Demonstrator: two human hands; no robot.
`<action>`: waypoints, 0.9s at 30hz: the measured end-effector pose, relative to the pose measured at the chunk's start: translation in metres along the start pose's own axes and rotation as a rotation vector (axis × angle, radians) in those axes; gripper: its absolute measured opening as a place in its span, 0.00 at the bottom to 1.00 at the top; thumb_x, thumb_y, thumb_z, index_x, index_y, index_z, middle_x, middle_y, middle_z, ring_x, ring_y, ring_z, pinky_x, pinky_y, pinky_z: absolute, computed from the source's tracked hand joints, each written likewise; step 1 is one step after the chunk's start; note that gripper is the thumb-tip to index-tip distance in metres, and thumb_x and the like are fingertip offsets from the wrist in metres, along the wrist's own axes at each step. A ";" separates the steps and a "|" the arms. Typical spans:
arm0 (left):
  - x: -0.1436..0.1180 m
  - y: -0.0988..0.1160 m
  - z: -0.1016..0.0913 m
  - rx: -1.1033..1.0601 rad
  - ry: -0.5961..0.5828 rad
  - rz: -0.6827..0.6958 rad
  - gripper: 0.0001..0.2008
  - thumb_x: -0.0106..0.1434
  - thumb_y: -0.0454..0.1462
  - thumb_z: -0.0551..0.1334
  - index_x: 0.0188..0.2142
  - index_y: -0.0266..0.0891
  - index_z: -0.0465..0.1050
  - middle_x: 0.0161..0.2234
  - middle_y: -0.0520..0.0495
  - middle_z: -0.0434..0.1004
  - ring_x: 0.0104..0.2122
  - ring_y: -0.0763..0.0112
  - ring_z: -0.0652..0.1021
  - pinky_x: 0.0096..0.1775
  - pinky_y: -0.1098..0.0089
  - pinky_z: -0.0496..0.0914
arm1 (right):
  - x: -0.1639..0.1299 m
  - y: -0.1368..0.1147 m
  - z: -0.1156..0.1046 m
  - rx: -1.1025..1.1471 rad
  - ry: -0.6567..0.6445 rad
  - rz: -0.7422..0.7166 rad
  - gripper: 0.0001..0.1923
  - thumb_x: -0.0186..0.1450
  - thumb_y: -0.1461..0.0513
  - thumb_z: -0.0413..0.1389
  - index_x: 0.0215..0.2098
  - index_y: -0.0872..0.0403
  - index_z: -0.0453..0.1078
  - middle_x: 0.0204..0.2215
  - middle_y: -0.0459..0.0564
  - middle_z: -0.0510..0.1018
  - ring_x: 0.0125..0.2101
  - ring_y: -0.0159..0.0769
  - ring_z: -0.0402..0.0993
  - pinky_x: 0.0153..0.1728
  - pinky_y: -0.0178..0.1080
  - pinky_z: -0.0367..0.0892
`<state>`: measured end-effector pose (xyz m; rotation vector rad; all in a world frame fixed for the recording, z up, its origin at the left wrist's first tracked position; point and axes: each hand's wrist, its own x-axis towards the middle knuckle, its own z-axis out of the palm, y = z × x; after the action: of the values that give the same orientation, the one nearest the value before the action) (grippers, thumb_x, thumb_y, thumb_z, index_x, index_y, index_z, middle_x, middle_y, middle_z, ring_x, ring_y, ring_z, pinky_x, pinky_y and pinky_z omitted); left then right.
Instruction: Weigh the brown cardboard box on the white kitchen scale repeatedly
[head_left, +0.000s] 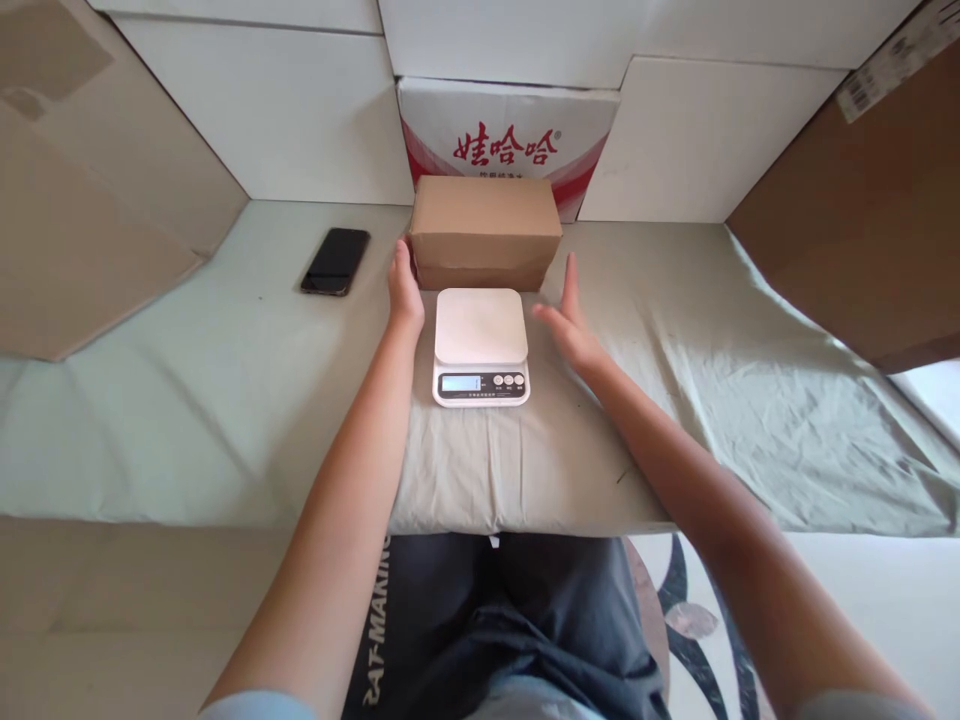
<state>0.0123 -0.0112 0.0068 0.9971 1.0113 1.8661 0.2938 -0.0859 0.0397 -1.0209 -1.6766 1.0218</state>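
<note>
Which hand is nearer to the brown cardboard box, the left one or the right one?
Left. The left hand is at the lower left corner of the brown cardboard box, seemingly touching it. The right hand is open, beside the white scale, a little short of the box.

A plain brown cardboard box (484, 232), a white scale (481, 345), a black phone (335, 261), a pale green cloth (225, 400).

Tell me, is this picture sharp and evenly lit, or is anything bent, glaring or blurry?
Head view: soft, even daylight with only faint shadows; the straight table edge bows, showing wide-angle distortion; the small white kitchen scale and plain brown cardboard box are sharp, as are the left hand and right hand; the black phone shows mild sheen; the scale's display digits are too small to read.
</note>
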 end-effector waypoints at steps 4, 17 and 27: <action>0.000 0.003 0.007 -0.028 0.053 -0.012 0.23 0.71 0.57 0.57 0.47 0.43 0.79 0.56 0.44 0.83 0.62 0.62 0.77 0.65 0.62 0.71 | -0.052 -0.013 -0.004 -0.399 -0.247 -0.168 0.55 0.67 0.48 0.57 0.78 0.38 0.24 0.79 0.32 0.20 0.79 0.50 0.15 0.78 0.63 0.19; -0.001 0.008 0.009 -0.064 0.069 -0.029 0.29 0.69 0.63 0.56 0.47 0.43 0.78 0.51 0.50 0.85 0.62 0.64 0.76 0.66 0.62 0.69 | -0.061 -0.018 0.011 -0.666 -0.356 -0.202 0.58 0.65 0.63 0.53 0.76 0.36 0.13 0.76 0.33 0.13 0.78 0.57 0.15 0.74 0.74 0.25; 0.000 0.005 0.004 -0.029 0.025 -0.027 0.28 0.61 0.67 0.61 0.44 0.53 0.80 0.55 0.52 0.84 0.64 0.58 0.76 0.65 0.58 0.70 | -0.067 -0.020 0.009 -0.541 -0.126 -0.182 0.45 0.69 0.52 0.49 0.78 0.31 0.29 0.80 0.31 0.28 0.80 0.55 0.22 0.75 0.73 0.24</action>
<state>0.0147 -0.0122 0.0130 0.9403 1.0051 1.8702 0.2991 -0.1561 0.0383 -1.1279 -2.1717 0.5279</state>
